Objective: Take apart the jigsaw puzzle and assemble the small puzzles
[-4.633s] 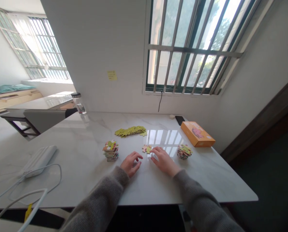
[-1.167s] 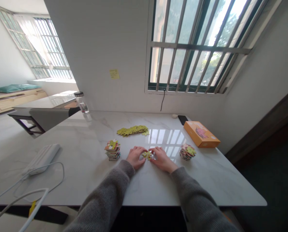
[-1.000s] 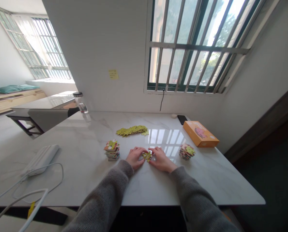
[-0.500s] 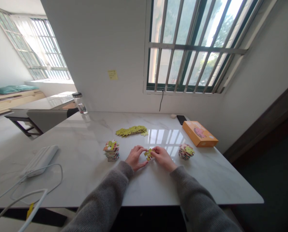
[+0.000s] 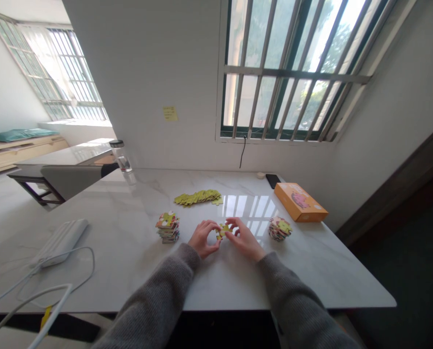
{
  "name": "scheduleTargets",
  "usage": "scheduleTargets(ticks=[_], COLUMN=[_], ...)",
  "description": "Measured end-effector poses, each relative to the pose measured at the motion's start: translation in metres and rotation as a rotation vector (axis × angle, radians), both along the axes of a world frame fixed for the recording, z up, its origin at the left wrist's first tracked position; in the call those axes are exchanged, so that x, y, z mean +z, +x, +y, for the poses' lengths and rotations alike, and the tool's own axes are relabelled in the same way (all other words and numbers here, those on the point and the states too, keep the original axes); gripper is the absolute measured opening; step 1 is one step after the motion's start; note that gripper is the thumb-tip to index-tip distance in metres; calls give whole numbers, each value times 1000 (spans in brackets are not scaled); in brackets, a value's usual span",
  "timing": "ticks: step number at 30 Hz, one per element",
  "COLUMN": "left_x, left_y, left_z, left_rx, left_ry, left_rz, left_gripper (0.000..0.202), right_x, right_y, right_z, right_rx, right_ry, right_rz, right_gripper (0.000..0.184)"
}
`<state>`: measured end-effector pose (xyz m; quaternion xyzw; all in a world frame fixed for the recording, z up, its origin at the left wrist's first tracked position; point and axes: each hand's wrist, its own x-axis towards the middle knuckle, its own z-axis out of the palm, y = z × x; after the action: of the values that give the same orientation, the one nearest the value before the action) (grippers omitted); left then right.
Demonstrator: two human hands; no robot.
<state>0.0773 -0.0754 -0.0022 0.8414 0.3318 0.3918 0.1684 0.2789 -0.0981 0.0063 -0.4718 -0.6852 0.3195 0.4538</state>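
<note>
Small green-and-yellow jigsaw puzzle pieces (image 5: 223,230) are between my two hands, low over the white table. My left hand (image 5: 203,238) curves round their left side, with thumb and fingertips at the edge. From the right, my right hand (image 5: 246,239) grips them between thumb and fingers, which are a little spread. Fingers partly cover the pieces, so how they join is hard to make out. Left of my hands stands a stack of puzzle pieces (image 5: 168,227); another stack (image 5: 280,228) stands on the right. Behind lies a fanned row of green puzzle pieces (image 5: 198,197).
An orange box (image 5: 299,202) lies at the right edge of the marble-patterned table (image 5: 129,271). Beyond it are a black phone (image 5: 273,181) and a small round white item (image 5: 260,175). A white power strip (image 5: 64,242) with cables is at left; a clear bottle (image 5: 120,156) stands at the back.
My right fingers have spread apart and shifted slightly on the pieces, showing more of them. My left hand has barely moved. The stacks, row and box stay put.
</note>
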Motion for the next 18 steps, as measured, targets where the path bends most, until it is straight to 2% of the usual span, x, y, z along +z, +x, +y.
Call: scheduleTargets(ticks=[2, 4, 8, 10, 13, 15, 18], left_x=[2, 5, 9, 9, 5, 3, 1], left_y=[0, 0, 0, -1, -3, -4, -4], left_z=[-1, -4, -8, -9, -7, -6, -5], left_rx=[-1, -14, -71, -97, -139, -162, -178], left_ry=[-29, -60, -139, -188, -225, -226, -226], left_rz=[-64, -102, -108, -106, -106, -93, -70], left_gripper=[33, 30, 31, 43, 60, 58, 52], right_x=[6, 9, 8, 9, 13, 16, 18], right_y=[5, 9, 12, 12, 19, 32, 66], right_z=[-4, -8, -15, -22, -37, -46, -54], right_rx=[65, 91, 54, 19, -100, -237, -465], right_ry=[124, 178, 261, 328, 424, 483, 543], right_rz=[-122, -193, -294, -351, -446, -486, -539], right_gripper=[36, 34, 33, 31, 27, 26, 24])
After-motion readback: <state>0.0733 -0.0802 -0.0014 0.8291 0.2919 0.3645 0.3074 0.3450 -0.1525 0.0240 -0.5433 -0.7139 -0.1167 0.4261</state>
